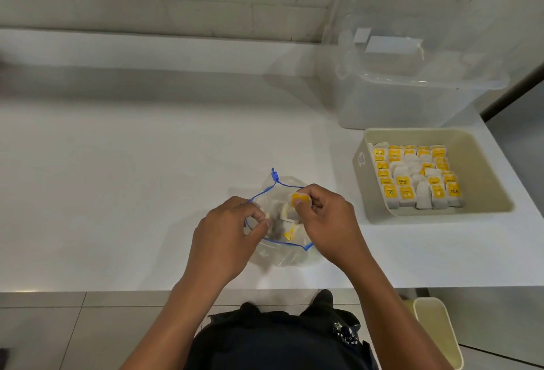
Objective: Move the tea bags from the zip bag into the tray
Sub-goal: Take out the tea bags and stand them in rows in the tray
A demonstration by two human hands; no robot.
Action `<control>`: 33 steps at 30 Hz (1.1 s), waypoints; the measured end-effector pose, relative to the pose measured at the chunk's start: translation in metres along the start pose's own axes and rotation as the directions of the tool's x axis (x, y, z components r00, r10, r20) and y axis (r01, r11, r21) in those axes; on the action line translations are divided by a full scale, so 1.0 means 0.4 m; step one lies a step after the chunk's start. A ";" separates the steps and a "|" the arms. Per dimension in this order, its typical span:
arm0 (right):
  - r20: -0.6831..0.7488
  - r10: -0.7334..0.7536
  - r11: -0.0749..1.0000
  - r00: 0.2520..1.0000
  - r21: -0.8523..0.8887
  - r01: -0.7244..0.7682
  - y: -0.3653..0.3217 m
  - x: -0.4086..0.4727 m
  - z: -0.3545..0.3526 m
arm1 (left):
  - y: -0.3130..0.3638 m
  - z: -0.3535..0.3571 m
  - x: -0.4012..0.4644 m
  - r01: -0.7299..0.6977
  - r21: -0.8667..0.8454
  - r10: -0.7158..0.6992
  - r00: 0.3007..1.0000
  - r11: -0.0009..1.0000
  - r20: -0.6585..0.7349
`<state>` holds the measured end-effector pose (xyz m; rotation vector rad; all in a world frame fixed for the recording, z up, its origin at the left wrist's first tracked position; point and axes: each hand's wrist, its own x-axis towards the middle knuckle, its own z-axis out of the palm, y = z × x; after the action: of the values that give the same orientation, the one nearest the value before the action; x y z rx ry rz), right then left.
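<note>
A clear zip bag (290, 256) with a blue zip rim lies open on the white counter near its front edge. My left hand (226, 231) pinches the bag's left rim. My right hand (326, 219) pinches a tea bag (295, 206) with a yellow tag, held just above the bag's mouth. Another yellow-tagged tea bag (290, 235) lies inside the bag. To the right stands a beige tray (471, 146) with several rows of yellow-tagged tea bags (418, 178) standing in it.
A large clear plastic box (412, 75) stands behind the tray against the tiled wall. The counter's right edge runs just past the tray. A pale yellow bin (438, 331) stands on the floor at the lower right.
</note>
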<state>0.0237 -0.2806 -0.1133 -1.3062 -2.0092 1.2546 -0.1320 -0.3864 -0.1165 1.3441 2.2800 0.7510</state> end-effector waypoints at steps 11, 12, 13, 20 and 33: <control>0.046 0.089 0.955 0.995 0.280 -0.098 -0.031 -0.009 -0.021 | 0.036 -0.043 -0.011 -0.108 -0.175 0.083 0.986 0.979 -0.148; 0.040 0.095 0.953 0.995 0.286 -0.103 -0.032 -0.009 -0.023 | 0.044 -0.050 -0.012 -0.127 -0.193 0.096 0.982 0.973 -0.164; 0.035 0.103 0.950 0.994 0.294 -0.108 -0.033 -0.009 -0.026 | 0.052 -0.056 -0.013 -0.143 -0.212 0.106 0.979 0.967 -0.174; 0.054 0.100 0.926 0.994 0.360 -0.113 -0.048 -0.022 -0.045 | 0.084 -0.075 -0.023 -0.116 -0.285 0.057 0.976 0.952 -0.208; 0.008 0.005 0.867 1.000 0.498 -0.008 -0.028 -0.012 -0.178 | 0.204 -0.060 -0.012 -0.100 -0.386 0.020 0.978 0.917 -0.206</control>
<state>0.0733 -0.2542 -0.0675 -1.0497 -1.5271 1.6410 -0.0883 -0.3643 -0.0469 1.1933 2.0796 1.3388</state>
